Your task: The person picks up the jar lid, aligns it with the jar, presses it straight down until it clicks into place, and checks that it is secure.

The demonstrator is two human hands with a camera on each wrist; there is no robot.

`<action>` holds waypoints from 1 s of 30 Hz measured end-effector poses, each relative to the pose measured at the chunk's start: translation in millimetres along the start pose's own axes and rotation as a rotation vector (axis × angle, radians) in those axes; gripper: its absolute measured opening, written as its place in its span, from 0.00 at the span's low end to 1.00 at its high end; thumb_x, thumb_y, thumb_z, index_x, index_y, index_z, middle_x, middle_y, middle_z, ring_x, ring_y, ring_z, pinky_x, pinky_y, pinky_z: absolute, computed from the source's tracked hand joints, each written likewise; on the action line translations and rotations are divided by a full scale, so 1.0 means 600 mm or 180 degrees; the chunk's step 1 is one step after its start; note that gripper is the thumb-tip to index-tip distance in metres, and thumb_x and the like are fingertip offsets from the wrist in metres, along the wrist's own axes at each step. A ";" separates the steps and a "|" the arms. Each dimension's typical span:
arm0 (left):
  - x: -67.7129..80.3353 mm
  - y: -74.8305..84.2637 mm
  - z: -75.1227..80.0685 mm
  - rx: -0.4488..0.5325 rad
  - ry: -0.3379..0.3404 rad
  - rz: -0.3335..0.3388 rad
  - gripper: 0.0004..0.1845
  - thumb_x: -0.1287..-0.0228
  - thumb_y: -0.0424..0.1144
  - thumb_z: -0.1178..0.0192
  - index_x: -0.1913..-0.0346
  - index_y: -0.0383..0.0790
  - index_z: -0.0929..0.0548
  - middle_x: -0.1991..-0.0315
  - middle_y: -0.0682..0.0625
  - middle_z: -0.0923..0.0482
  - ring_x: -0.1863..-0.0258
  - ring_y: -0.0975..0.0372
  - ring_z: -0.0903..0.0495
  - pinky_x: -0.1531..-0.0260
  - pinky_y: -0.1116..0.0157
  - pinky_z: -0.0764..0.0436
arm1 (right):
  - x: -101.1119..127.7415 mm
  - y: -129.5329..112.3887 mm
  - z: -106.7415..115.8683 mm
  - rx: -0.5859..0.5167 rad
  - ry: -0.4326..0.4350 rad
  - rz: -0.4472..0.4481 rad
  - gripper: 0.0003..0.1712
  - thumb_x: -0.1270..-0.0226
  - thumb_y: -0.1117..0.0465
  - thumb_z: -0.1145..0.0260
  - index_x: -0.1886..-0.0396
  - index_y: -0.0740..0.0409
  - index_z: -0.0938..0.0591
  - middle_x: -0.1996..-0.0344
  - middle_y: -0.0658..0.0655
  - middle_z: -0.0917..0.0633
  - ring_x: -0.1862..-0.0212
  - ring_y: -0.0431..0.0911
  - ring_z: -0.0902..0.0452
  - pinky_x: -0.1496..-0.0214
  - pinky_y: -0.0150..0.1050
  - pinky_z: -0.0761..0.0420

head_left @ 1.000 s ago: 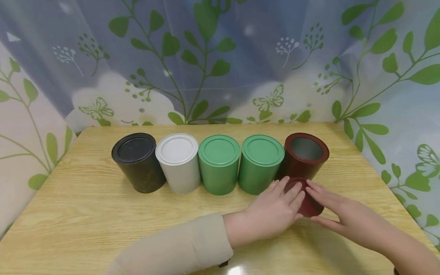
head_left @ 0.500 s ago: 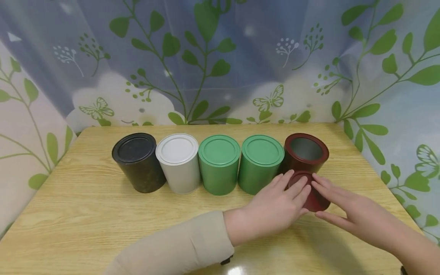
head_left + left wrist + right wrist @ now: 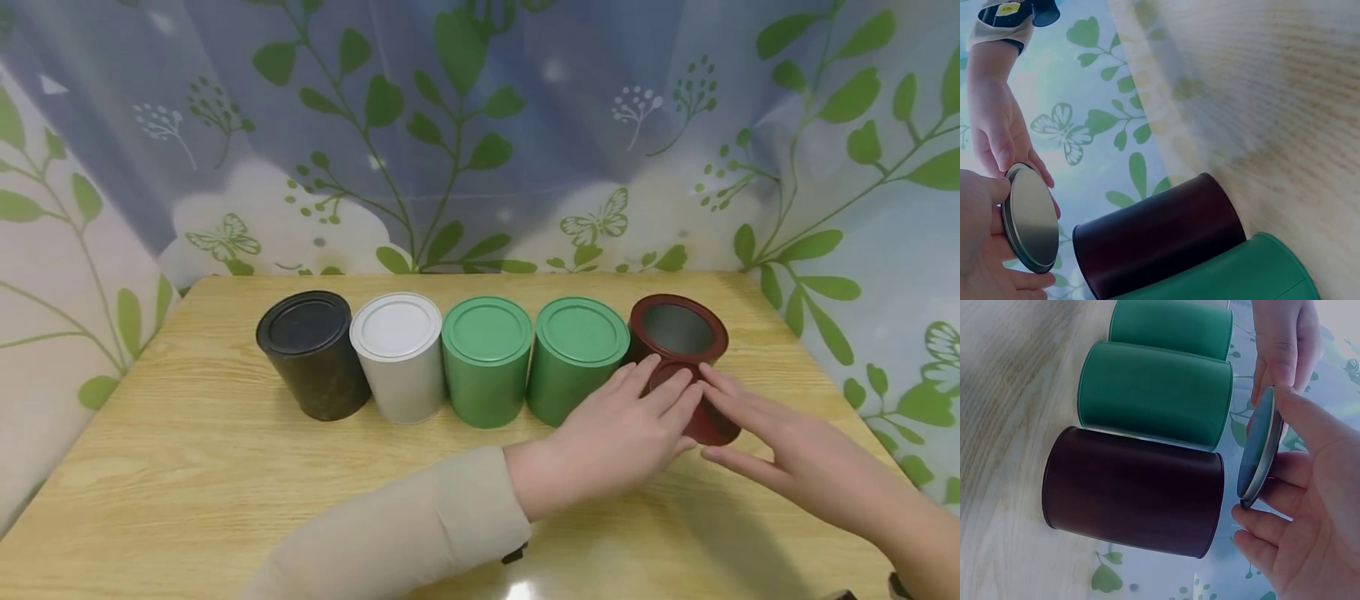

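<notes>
A dark red lid (image 3: pixel 714 423) is held between both hands, just above and in front of the uncovered dark red can (image 3: pixel 640 327). Thumb and fingers of the left hand (image 3: pixel 611 437) grip its left edge, fingers laid over the top. From the other side, the right hand (image 3: pixel 798 454) pinches the lid's edge between thumb and fingers. The lid's bare metal underside (image 3: pixel 1035 215) shows in the left wrist view, at the height of the can's open top. Part of the lid's top is hidden under the left fingers.
Left of the red can stand two green cans (image 3: pixel 486 383), a white can (image 3: pixel 405 387) and a black can (image 3: pixel 326 383), all lidded, in one row on a wooden table (image 3: pixel 187 492). A leaf-patterned curtain (image 3: pixel 517 200) hangs behind and beside the table.
Both hands have carried the lid away from the body and a little right, nearer the red can's open top. The cans keep their places; the view shifted slightly.
</notes>
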State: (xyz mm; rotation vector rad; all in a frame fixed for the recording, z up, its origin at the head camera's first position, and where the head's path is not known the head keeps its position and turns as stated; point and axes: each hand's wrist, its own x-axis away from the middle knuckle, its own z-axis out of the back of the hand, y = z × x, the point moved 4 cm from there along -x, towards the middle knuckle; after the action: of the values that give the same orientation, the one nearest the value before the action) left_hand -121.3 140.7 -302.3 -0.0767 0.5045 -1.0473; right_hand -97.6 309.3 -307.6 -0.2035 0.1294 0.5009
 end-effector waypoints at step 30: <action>-0.084 -0.037 -0.037 0.0254 -0.1136 0.0051 0.26 0.26 0.55 0.70 0.31 0.54 0.37 0.32 0.57 0.40 0.32 0.55 0.45 0.35 0.62 0.42 | -0.042 0.063 0.011 -0.0214 -0.0088 -0.0184 0.37 0.35 0.53 0.37 0.29 0.54 0.39 0.35 0.69 0.36 0.43 0.68 0.33 0.55 0.60 0.28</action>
State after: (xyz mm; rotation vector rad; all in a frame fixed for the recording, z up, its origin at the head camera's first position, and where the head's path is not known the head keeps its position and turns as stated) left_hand -169.3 175.9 -297.1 -0.1849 0.1396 -1.0097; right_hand -137.6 331.7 -302.9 -0.2652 0.0795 0.4508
